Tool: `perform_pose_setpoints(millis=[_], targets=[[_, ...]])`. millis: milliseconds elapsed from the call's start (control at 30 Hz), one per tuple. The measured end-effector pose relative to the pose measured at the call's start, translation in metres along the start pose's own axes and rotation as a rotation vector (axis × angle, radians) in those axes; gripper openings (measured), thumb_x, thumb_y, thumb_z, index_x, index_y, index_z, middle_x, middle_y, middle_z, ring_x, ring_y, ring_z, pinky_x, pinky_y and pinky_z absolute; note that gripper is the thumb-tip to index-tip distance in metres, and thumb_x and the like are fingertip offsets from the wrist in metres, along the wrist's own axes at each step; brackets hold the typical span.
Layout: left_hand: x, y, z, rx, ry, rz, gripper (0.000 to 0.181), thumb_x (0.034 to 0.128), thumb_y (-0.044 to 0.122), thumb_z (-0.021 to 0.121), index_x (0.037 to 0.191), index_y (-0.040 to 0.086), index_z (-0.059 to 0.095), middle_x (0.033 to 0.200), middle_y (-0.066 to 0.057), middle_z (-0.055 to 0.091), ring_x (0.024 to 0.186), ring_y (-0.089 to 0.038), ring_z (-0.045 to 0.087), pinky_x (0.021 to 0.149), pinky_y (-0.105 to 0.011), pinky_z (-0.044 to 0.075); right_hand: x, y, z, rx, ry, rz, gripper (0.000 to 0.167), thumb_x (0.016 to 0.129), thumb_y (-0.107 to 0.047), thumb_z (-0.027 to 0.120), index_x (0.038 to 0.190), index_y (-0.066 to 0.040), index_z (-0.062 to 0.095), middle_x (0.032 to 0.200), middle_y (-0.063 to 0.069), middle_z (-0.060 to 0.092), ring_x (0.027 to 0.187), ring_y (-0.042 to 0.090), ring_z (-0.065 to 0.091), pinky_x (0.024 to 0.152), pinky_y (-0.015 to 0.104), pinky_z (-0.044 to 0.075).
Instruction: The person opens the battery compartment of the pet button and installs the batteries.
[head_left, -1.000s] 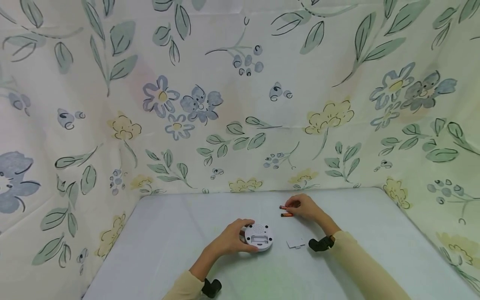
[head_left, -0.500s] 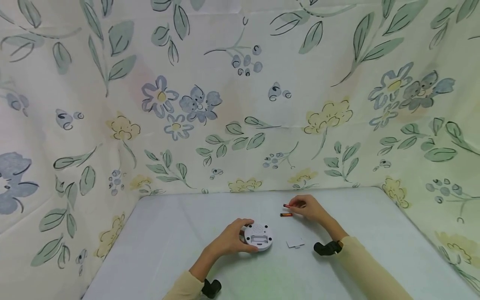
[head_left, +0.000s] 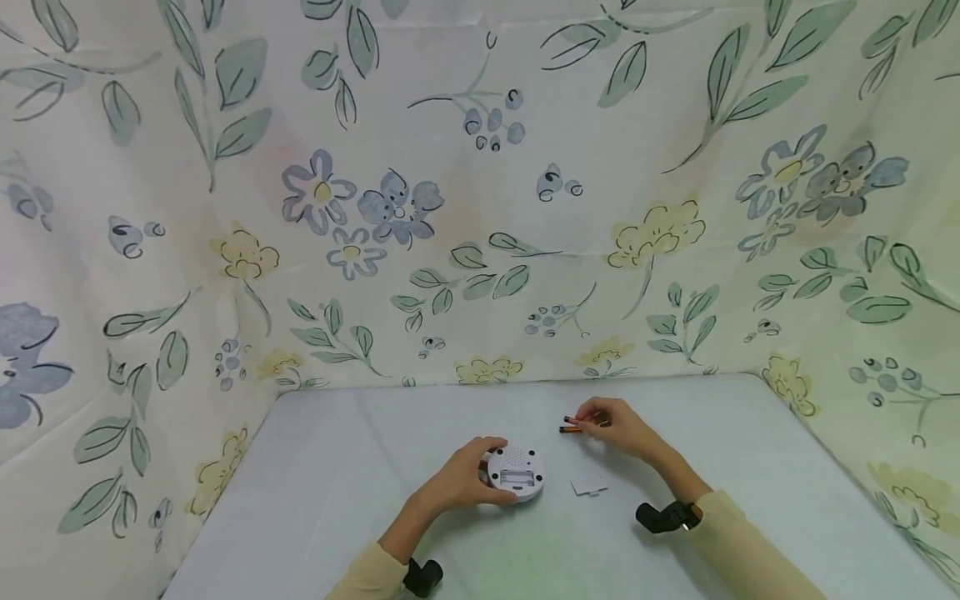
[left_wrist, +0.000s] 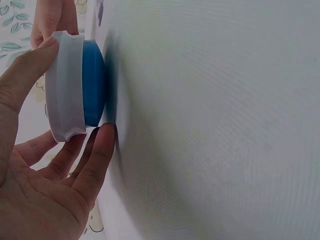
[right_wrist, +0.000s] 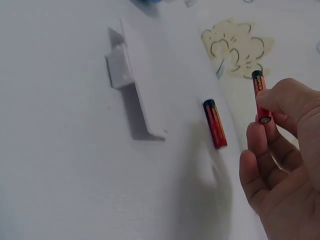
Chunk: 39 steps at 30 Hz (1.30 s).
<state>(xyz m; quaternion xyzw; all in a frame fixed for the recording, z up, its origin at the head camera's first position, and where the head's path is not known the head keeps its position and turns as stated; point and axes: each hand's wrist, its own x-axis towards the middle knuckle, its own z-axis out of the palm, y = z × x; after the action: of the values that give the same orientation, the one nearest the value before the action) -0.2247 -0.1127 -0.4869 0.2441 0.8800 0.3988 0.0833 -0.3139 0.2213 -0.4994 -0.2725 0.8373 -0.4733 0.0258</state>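
Observation:
My left hand (head_left: 465, 479) grips a round white device (head_left: 516, 473) by its rim. Its underside faces up, with small dark feet, a speaker grille and an uncovered battery slot holding no battery. From the side, the left wrist view shows the device's white body (left_wrist: 67, 85) and blue lower part (left_wrist: 92, 82). Between thumb and fingers, my right hand (right_wrist: 280, 150) pinches a red and black battery (right_wrist: 260, 97), raised off the table. A second battery (right_wrist: 215, 124) lies on the table beside that hand. The white battery cover (right_wrist: 137, 80) rests nearer to me.
A white cloth covers the table (head_left: 360, 467). Behind it and along both sides hangs a floral curtain (head_left: 480, 317). Each wrist carries a black camera, the right one (head_left: 667, 517) standing close to the battery cover.
My right hand has lifted one battery off the table and drawn slightly back toward me with it. The left hand and the device have stayed in place.

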Motion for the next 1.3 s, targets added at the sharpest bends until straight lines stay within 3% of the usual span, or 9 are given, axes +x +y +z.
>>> perform_pose_setpoints(millis=[300,567,1033,1300], targets=[[0.0,0.002,-0.002,-0.014,0.008,-0.008,0.081,0.081,0.035,0.088,0.144,-0.001,0.051,0.128,-0.01,0.058,0.106,-0.025,0.059,0.087,-0.036,0.051,-0.014,-0.02,0.008,0.072,-0.001,0.007,0.01,0.096,-0.012,0.072,0.105,-0.007,0.072,0.099,0.01,0.069,0.085,0.033,0.066,0.072,0.028,0.054],[0.003,-0.001,-0.004,-0.003,0.026,-0.004,0.083,0.0822,0.035,0.087,0.146,-0.001,0.05,0.124,-0.008,0.058,0.107,-0.025,0.059,0.087,-0.035,0.051,-0.02,-0.035,0.023,0.167,-0.028,-0.053,0.012,0.097,-0.01,0.072,0.108,-0.006,0.072,0.102,0.019,0.068,0.083,0.043,0.065,0.07,0.029,0.054],[0.004,-0.001,0.001,-0.038,0.07,0.01,0.083,0.0817,0.03,0.089,0.147,-0.001,0.048,0.141,-0.016,0.052,0.111,-0.027,0.06,0.086,-0.032,0.052,-0.013,-0.047,0.058,0.208,-0.086,-0.165,0.011,0.096,-0.008,0.072,0.107,-0.007,0.073,0.101,0.007,0.071,0.08,0.031,0.068,0.071,0.028,0.056],[0.004,-0.001,0.003,0.003,0.105,0.001,0.083,0.0795,0.032,0.09,0.145,-0.001,0.05,0.14,-0.016,0.053,0.11,-0.027,0.059,0.09,-0.038,0.051,-0.01,-0.05,0.071,0.093,-0.09,-0.261,0.011,0.092,-0.004,0.076,0.103,-0.007,0.074,0.096,0.001,0.071,0.08,0.014,0.068,0.07,0.03,0.057]])
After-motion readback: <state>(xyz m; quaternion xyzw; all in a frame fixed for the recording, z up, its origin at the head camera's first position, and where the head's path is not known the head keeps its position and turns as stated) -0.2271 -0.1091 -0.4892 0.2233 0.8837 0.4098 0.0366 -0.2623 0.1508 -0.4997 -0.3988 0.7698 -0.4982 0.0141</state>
